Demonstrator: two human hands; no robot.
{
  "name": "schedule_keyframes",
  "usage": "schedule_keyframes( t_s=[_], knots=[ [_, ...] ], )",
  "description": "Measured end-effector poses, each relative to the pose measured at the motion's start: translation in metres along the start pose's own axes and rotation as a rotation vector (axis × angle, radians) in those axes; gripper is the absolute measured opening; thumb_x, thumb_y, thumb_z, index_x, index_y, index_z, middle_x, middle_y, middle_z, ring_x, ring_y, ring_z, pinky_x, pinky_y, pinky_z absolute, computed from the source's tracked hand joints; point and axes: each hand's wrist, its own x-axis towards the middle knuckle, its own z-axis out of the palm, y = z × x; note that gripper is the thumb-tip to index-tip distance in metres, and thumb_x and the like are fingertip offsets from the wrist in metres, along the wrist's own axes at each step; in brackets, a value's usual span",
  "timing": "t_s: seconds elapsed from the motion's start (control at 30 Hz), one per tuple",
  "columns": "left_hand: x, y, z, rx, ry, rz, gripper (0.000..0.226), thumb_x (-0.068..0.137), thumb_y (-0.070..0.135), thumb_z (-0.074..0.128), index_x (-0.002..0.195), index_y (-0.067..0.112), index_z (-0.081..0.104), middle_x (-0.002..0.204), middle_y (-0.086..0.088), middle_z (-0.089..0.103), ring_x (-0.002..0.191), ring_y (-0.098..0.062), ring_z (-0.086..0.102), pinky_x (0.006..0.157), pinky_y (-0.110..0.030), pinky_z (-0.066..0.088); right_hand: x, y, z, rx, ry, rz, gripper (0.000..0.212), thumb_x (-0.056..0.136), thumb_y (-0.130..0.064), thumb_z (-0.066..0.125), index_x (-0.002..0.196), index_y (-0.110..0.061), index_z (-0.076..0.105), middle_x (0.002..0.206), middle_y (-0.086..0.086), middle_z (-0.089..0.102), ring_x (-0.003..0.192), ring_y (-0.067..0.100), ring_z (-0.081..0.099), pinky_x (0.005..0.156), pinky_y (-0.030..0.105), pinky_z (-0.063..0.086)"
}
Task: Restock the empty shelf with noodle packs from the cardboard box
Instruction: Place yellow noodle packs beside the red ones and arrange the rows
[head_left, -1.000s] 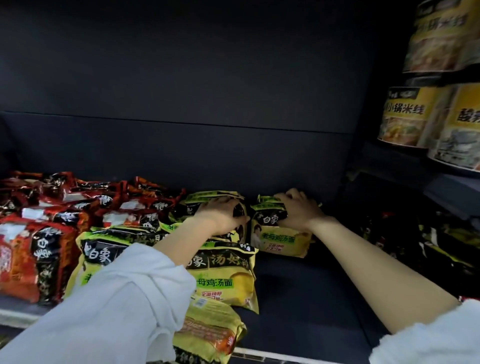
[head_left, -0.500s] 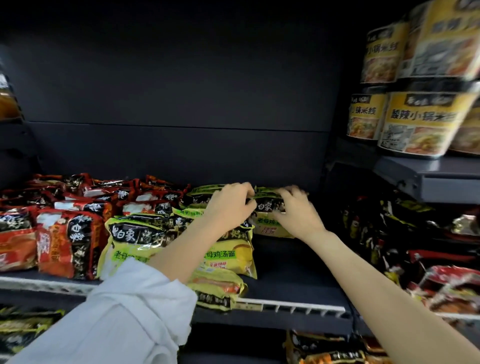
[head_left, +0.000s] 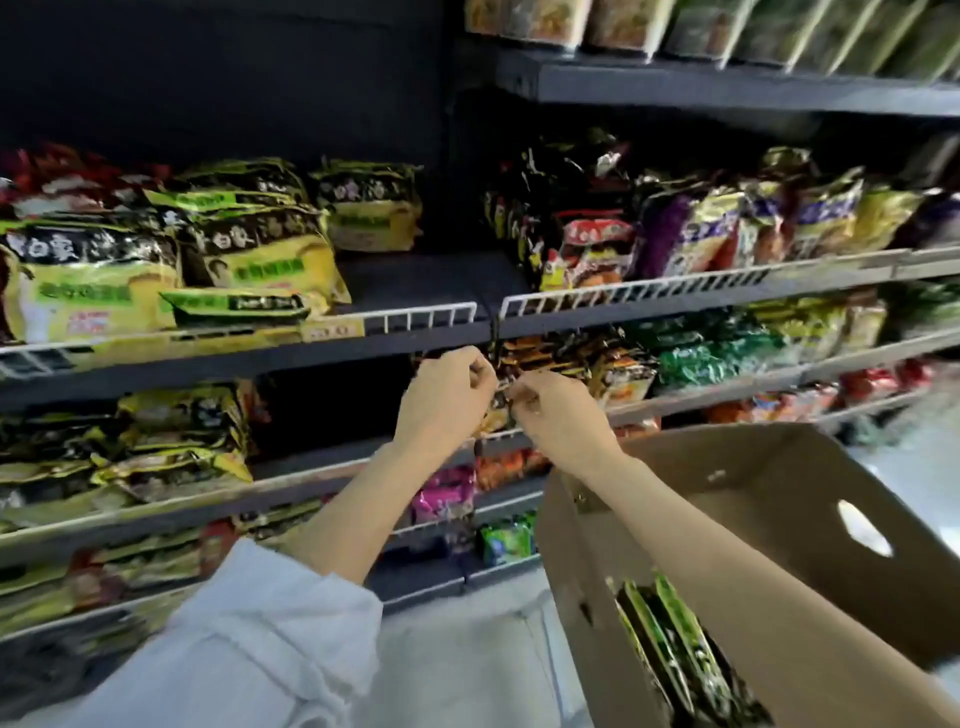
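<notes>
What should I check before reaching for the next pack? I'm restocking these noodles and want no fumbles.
1. Left hand free: cannot tell; its fingers are curled in front of the lower shelf, and the blur hides whether they pinch anything.
2. Right hand free: cannot tell, for the same reason.
3. Packs left in the cardboard box: ok; green-edged noodle packs stand on edge inside.
4. Box within reach: ok; it sits right under the right forearm.
5. Room on the shelf: ok; a bare dark patch lies right of the yellow packs.
6. Front wire rail unblocked: ok at that patch.
</notes>
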Motion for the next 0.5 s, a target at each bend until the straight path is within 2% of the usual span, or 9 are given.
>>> schedule_keyframes(
  t_s=[0.17,0.23,0.33,0.43,0.5],
  knots=[
    [-0.045,0.032,0.079,-0.017,-0.187,-0.045,0.016,0.093,0.022,0.052,0.089,0.013,0.065,0.083,-0.004,0.069,0.075,-0.022,0.065,0.066,-0.033,0.052,-0.074,0.080,0.005,-0.017,-0.117,0.174,0.020,0.090,-0.016,0.051,0.103,-0.014,0.066,0.085,0.004,0.063,0.082,0.027,0.060,0.066,0.033,0.047],
    [-0.057,0.046,0.109,-0.023,-0.280,-0.061,0.015,0.093,0.020,0.052,0.090,0.013,0.065,0.084,-0.003,0.067,0.078,-0.022,0.065,0.067,-0.032,0.050,-0.094,0.114,0.006,-0.009,-0.149,0.240,0.018,0.088,-0.016,0.052,0.100,-0.015,0.066,0.095,0.007,0.067,0.092,0.029,0.062,0.074,0.036,0.052],
    [-0.073,0.068,0.156,-0.041,-0.402,-0.119,0.016,0.093,0.018,0.052,0.095,0.010,0.066,0.093,-0.008,0.070,0.082,-0.023,0.064,0.069,-0.031,0.048,-0.120,0.167,0.010,0.004,-0.210,0.299,0.025,0.086,-0.014,0.052,0.107,-0.014,0.066,0.109,0.012,0.066,0.106,0.031,0.058,0.087,0.040,0.050],
    [-0.091,0.088,0.204,-0.014,-0.445,-0.210,0.019,0.093,0.019,0.052,0.102,0.010,0.065,0.104,-0.009,0.069,0.092,-0.024,0.064,0.078,-0.030,0.048,-0.142,0.221,0.015,-0.089,-0.310,0.351,0.041,0.091,-0.021,0.053,0.132,-0.014,0.051,0.133,0.013,0.049,0.129,0.033,0.038,0.103,0.042,0.039],
    [-0.106,0.096,0.233,0.004,-0.476,-0.257,0.026,0.094,0.019,0.051,0.116,0.009,0.062,0.118,-0.009,0.065,0.106,-0.024,0.061,0.087,-0.030,0.046,-0.154,0.253,0.015,-0.165,-0.362,0.408,0.054,0.093,-0.028,0.054,0.142,-0.016,0.035,0.142,0.015,0.034,0.134,0.035,0.026,0.106,0.046,0.034]
  ],
)
